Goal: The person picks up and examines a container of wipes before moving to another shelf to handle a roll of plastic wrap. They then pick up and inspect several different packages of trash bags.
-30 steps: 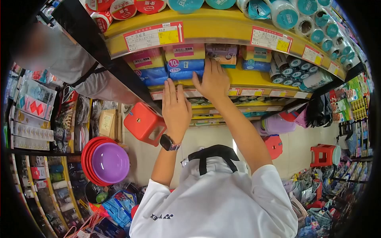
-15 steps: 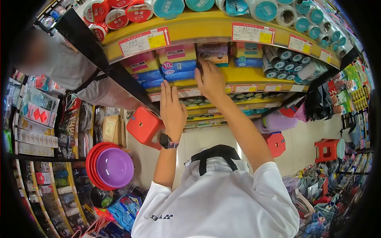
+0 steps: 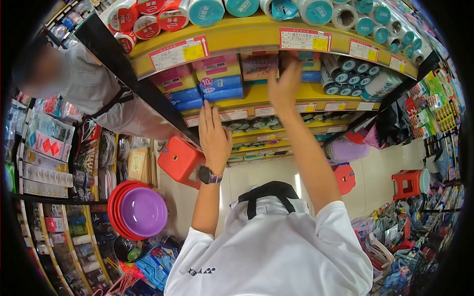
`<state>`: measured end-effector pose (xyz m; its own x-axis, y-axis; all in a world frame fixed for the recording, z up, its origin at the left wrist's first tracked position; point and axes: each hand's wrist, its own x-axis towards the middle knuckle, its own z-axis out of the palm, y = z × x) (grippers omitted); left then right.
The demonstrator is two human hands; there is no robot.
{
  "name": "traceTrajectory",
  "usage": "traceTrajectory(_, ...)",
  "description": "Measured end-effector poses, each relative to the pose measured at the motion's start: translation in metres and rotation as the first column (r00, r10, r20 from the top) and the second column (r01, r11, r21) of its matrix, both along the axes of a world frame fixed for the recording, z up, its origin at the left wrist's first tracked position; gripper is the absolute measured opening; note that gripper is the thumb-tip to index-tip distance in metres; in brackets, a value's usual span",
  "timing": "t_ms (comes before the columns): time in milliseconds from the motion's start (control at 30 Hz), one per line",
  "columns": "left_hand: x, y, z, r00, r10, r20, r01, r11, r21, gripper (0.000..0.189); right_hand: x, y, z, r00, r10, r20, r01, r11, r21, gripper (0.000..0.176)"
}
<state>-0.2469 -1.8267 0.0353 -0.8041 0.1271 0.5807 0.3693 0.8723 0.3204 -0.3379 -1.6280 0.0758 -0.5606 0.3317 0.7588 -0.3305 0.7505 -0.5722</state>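
My left hand point(image 3: 215, 140), with a dark watch point(image 3: 206, 174) at the wrist, rests its straight, outstretched fingers at the shelf's front edge. Just above its fingertips lies a pink, yellow and blue pack point(image 3: 220, 84) marked 10, beside a similar pack point(image 3: 177, 85). My right hand point(image 3: 286, 85) reaches into the same shelf, blurred by motion. It is between an orange-brown pack with a picture point(image 3: 256, 69) and another yellow and blue pack point(image 3: 310, 75), which it partly covers. Its fingertips are smeared.
Wrapped rolls point(image 3: 316, 12) line the shelf above; more rolls point(image 3: 351, 79) stand at right. A red stool point(image 3: 180, 158) and stacked basins point(image 3: 143, 211) are on the left. A person in grey point(image 3: 94, 79) stands beyond the black shelf post point(image 3: 111, 49).
My right hand has moved right, away from the marked pack and past the orange-brown one, which now shows more fully. My left hand stays nearly still at the shelf edge.
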Motion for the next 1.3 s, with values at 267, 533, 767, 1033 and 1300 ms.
traceTrajectory(267,0.001,-0.003,0.0,1.0,-0.005,0.004,0.005,1.0,-0.021,0.067,-0.005,0.051,-0.007,0.88,-0.469,0.067,0.451,0.873,0.187,0.095)
traceTrajectory(533,0.006,-0.009,0.004,0.998,0.051,0.025,-0.048,0.993,-0.104,0.066,0.003,0.052,0.012,0.848,-0.452,0.276,0.432,0.892,0.134,0.104)
traceTrajectory(767,0.006,-0.007,0.004,0.998,0.066,0.008,-0.065,0.991,-0.115,0.065,0.021,0.056,0.024,0.995,0.073,0.063,-0.03,0.855,-0.517,0.093)
traceTrajectory(1033,0.009,-0.008,0.009,0.997,-0.072,0.035,0.071,0.996,0.046,0.063,0.143,0.038,0.003,0.814,0.575,-0.083,-0.322,0.327,-0.888,0.078)
traceTrajectory(1300,0.062,0.036,0.029,0.491,-0.846,0.208,0.206,0.345,0.916,0.062,0.186,0.017,-0.006,0.621,0.778,-0.092,-0.448,0.256,-0.857,0.077)
